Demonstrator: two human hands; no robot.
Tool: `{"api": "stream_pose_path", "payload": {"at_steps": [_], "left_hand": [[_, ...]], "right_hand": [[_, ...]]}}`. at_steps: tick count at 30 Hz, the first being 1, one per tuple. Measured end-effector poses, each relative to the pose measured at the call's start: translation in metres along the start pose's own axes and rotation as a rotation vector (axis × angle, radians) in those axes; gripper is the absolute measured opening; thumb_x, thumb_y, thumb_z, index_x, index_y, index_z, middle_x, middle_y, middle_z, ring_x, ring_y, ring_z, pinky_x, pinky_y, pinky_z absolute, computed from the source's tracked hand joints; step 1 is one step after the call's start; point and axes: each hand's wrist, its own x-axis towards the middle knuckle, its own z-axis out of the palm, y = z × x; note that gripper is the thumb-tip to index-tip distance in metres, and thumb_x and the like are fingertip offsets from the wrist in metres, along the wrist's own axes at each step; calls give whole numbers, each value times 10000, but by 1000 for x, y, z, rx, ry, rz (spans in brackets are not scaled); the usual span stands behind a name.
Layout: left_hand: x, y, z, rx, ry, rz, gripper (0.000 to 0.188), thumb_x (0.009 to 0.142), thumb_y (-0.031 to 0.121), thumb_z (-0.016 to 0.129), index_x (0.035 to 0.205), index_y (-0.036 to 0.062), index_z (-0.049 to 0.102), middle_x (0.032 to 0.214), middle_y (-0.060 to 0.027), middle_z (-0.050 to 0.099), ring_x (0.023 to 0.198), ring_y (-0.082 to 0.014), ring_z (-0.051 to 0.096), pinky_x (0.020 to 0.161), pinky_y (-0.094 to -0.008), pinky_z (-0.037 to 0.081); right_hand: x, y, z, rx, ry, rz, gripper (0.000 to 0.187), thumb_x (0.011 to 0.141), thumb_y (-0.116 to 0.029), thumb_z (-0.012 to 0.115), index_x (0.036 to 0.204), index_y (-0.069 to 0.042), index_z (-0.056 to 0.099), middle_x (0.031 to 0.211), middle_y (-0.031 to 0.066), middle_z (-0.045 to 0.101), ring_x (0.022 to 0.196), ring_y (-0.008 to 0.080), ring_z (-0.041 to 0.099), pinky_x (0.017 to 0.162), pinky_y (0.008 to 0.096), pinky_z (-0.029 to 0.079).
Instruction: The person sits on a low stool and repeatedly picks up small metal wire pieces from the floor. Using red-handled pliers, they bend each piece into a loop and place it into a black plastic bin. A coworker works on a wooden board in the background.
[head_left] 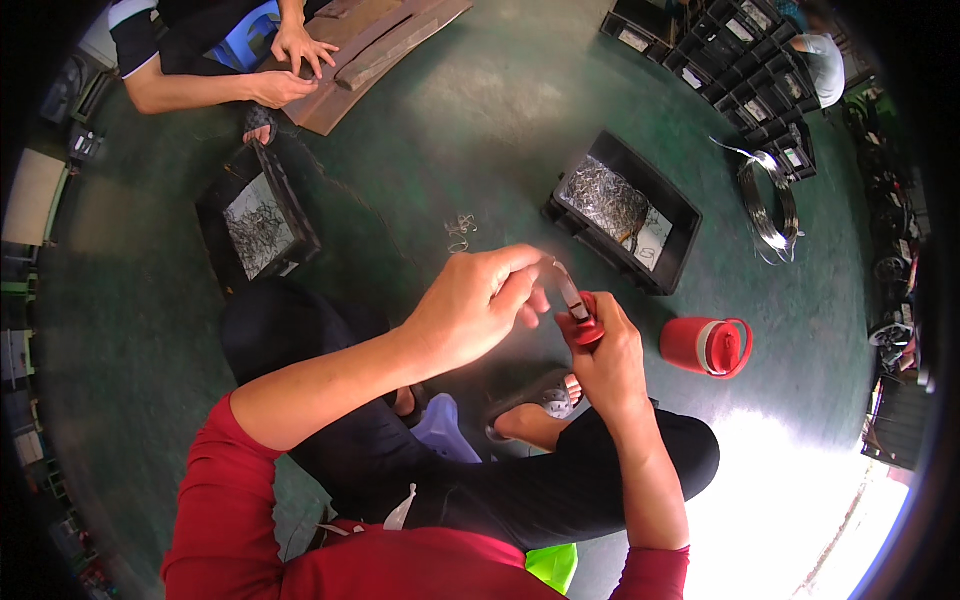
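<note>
My right hand [612, 362] is wrapped round a hand tool with red grips [588, 328] and a slim metal head pointing up and to the left. My left hand [468, 305] is held close by, thumb and forefinger pinched together at the tip of the tool's head. Whatever is in that pinch is too small and blurred to name. Beyond my left hand, several small bent wire pieces [460, 232] lie on the green floor. A black bin [672, 276] of shiny metal wire pieces stands past my right hand.
Another black bin [303, 245] with wire pieces stands at left. A red jug [690, 345] sits right of my hand, a wire coil [765, 205] farther off. Black crates [745, 70] are stacked at far right. Another person's hands [290, 70] work by wooden boards [385, 50].
</note>
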Motion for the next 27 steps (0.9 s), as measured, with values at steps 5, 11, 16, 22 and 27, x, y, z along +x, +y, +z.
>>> {"api": "stream_pose_path", "payload": {"at_steps": [5,11,16,22,27], "left_hand": [[11,0,-10,-238,0,-54,304,1024,214,497,1213,0,602,1063,-128,692,962,-196,692,771,-286,543],[16,3,-10,-465,4,-18,343,1012,250,527,1247,10,597,1183,-128,650,1082,-220,650,883,-338,531],[15,4,0,-430,21,57,341,1032,243,475,1265,19,583,1158,-138,663,1066,-243,661,922,-367,535],[12,4,3,-366,-4,131,328,1040,222,453,1272,29,584,1189,-129,657,1094,-233,648,934,-360,515],[13,9,-2,-365,0,140,405,1036,299,450,1296,11,564,1215,-139,644,1129,-226,630,924,-343,506]], "right_hand": [[0,-1,-20,487,-443,349,273,910,-197,674,1108,-35,577,897,101,665,745,182,641,679,355,487],[-3,-9,-24,1135,-903,434,440,956,-317,627,1219,24,535,1090,131,662,1039,194,622,885,337,505],[-1,-12,-26,1346,-992,510,488,945,-342,631,1223,39,505,1090,172,657,1035,253,640,888,400,525],[-1,-14,-29,1376,-997,499,468,944,-344,631,1189,39,520,1068,177,660,1009,254,650,848,394,539],[-4,-15,-31,946,-712,381,354,940,-297,651,1084,19,578,917,111,664,824,195,645,752,339,516]]}}
